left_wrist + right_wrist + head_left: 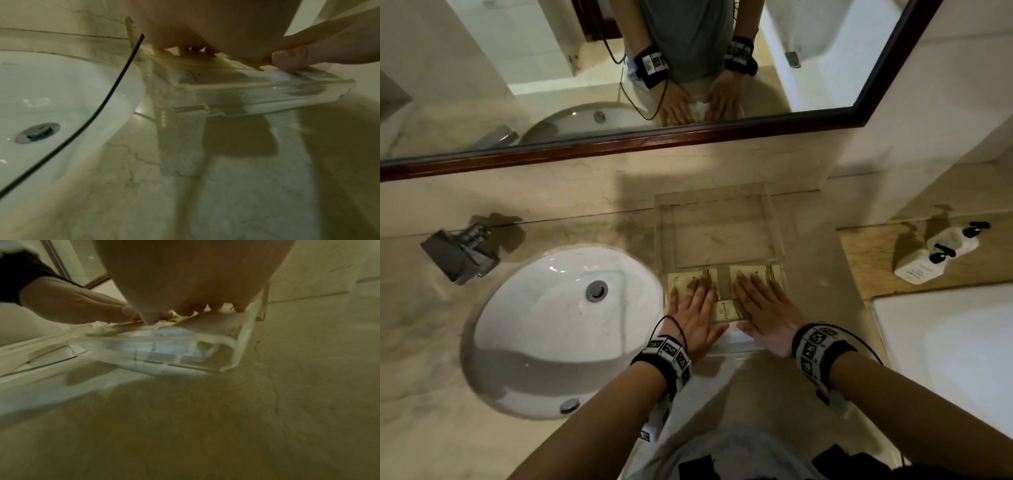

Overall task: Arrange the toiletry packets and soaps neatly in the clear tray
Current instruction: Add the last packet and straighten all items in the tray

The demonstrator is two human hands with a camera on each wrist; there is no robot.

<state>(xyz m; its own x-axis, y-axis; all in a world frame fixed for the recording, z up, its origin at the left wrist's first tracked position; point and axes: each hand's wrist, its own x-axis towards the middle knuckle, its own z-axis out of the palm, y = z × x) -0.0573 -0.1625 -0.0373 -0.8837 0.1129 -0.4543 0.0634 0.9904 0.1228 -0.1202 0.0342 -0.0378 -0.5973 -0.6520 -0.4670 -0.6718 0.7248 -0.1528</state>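
A clear tray [719, 202] stands on the marble counter to the right of the sink. Cream toiletry packets lie in its near half: one at the left [678, 279], one at the right [760, 272] and a smaller one [726, 312] between my hands. My left hand [697, 308] lies flat with straight fingers on the left packet. My right hand [765, 308] presses flat on the right packet. The near tray wall [246, 91] shows white wrapped items [164, 340] behind it under my right palm. The soaps cannot be told apart.
A white oval sink [561, 329] sits left of the tray, with a dark faucet [460, 255] behind it. Two white pump bottles [935, 255] lie on a wooden ledge at the right. A bathtub rim [941, 346] lies beyond. A framed mirror [619, 144] hangs above.
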